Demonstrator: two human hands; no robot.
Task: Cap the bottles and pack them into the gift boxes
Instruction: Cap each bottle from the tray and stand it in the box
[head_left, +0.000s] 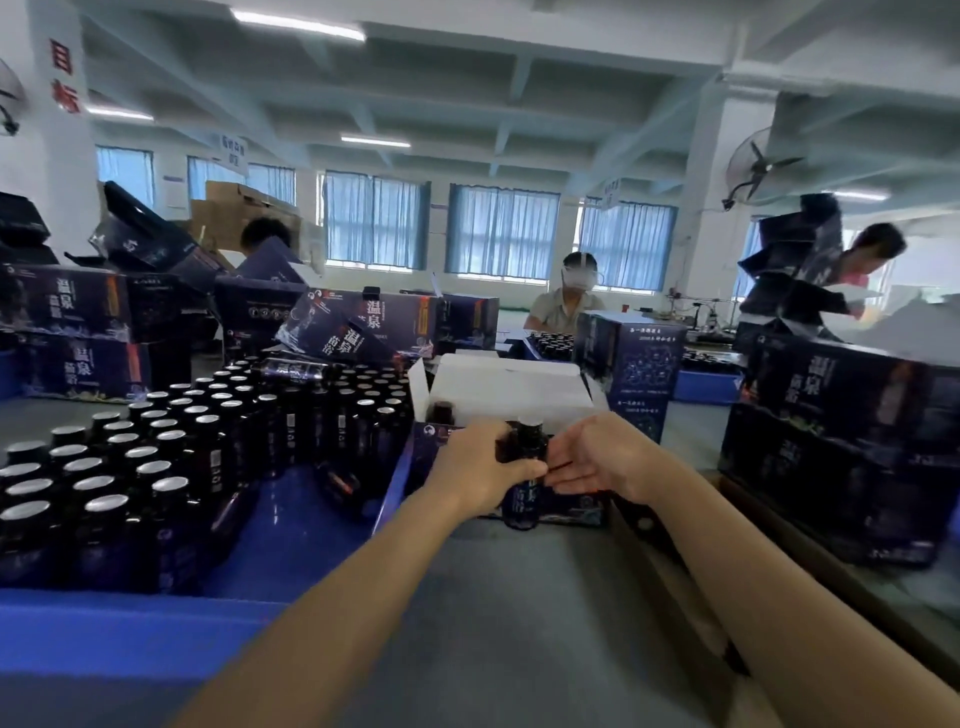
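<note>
Left hand (483, 470) has a full grip round the dark bottle (529, 441), right hand (597, 462) closing in at its side!
Bottle's upright just in front of the open gift box (506, 387), flaps up, likely steadied two-handed to drop in straight. Whether the right grip pinches or only guides, I cannot tell. Left of the box, silver-topped bottles (171, 441) crowd the blue crate (291, 525).

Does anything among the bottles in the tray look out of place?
Yes. One bottle lies on its side atop the upright bottles at the far end of the blue tray; another bottle seems toppled on the tray floor.
</note>
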